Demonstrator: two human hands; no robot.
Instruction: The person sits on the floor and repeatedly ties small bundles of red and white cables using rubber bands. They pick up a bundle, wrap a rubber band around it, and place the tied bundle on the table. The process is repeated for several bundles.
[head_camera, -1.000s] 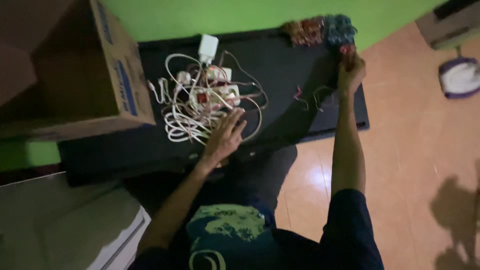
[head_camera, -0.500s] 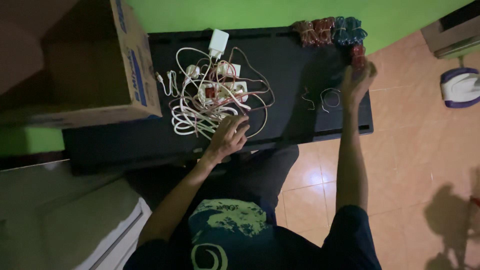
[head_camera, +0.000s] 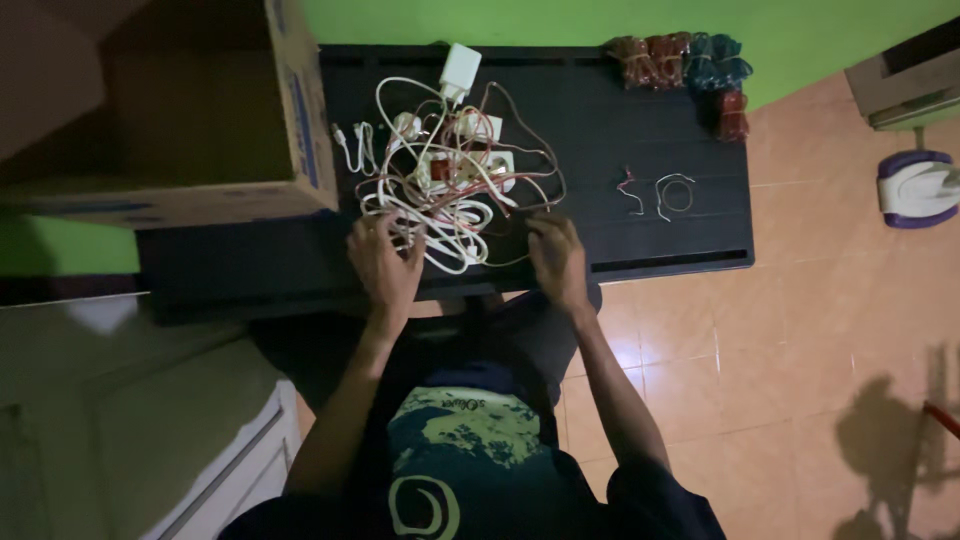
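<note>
Reaching Into the Cable Tangle

Both hands now sit at the cables (head_camera: 445, 185): the right hand (head_camera: 557, 262) has come back from the far corner, fingers spread loosely, like the left hand (head_camera: 385, 262). Bare worktop (head_camera: 700, 240) lies open rightward; a box (head_camera: 200, 110) crowds left.

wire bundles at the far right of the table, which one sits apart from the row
The dark red bundle nearest the table's right edge: it lies below the row, closer to the person, while the other bundles, red and teal, line the far edge.

Cardboard box (head_camera: 180, 110) cut off top-left
</note>
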